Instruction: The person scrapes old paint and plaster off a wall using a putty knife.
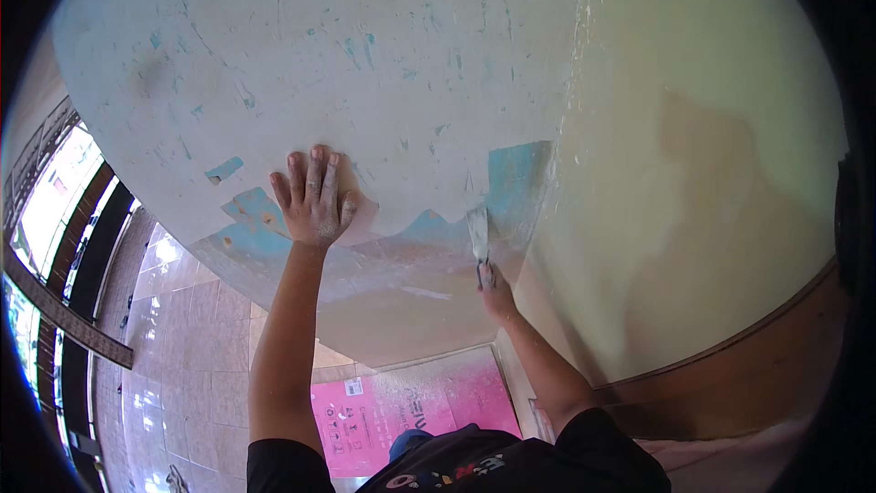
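Note:
A wall with pale, flaking paint (410, 96) stands before me, with bare blue patches (517, 171) along its lower part. My left hand (313, 202), dusty with white powder, lies flat on that wall with its fingers spread, beside a blue patch (256, 209). In my right hand (494, 286) is a putty knife (479, 233), gripped by its handle and pointing up. Its whitish blade is at the ragged lower edge of the pale paint, left of the larger blue patch. The blade's exact contact with the wall is hard to tell.
A yellowish wall (698, 150) meets the scraped wall at a corner on my right. Below lies a dusty pink cardboard sheet (424, 400) bearing print. Shiny floor tiles (191, 356) extend to the left, towards a bright opening with dark railings (82, 219).

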Motion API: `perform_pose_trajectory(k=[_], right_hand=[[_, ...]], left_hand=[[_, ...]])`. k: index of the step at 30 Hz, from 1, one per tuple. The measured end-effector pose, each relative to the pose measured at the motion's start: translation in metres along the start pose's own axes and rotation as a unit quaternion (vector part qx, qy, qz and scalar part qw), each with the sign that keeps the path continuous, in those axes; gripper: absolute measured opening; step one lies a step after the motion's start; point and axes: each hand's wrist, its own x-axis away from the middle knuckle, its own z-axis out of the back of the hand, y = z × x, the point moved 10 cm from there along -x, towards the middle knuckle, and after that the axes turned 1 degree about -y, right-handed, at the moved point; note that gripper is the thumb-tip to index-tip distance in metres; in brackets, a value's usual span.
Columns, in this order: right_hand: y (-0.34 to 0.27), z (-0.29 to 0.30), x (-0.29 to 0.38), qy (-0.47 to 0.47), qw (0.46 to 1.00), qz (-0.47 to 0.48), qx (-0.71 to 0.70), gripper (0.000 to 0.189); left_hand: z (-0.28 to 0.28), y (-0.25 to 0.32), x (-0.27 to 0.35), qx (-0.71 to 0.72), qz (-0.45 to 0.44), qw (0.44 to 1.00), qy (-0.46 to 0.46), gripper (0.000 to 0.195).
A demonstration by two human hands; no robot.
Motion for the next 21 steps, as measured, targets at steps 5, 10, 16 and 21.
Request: perform_pose_trajectory(k=[5,10,16,21], right_hand=[[-0.024,-0.011,0.005,0.002,0.999,0.045,-0.005,0.042],[-0.086,0.001,-0.006,0.028,0.994,0.102,-0.002,0.045],[-0.039,-0.015,0.005,-0.013,0.998,0.052,0.018,0.043],[-0.082,-0.011,0.003,-0.002,0.994,0.103,-0.02,0.043]], left_hand=[[0.004,-0.004,0.004,-0.027,-0.016,1.0,-0.003,0.059],[0.007,-0.008,0.001,-0.021,-0.011,1.0,-0.005,0.059],[0.001,-0.003,0.002,-0.031,-0.013,0.999,-0.005,0.06],[0.003,-0.007,0.004,-0.021,-0.009,1.0,-0.009,0.06]])
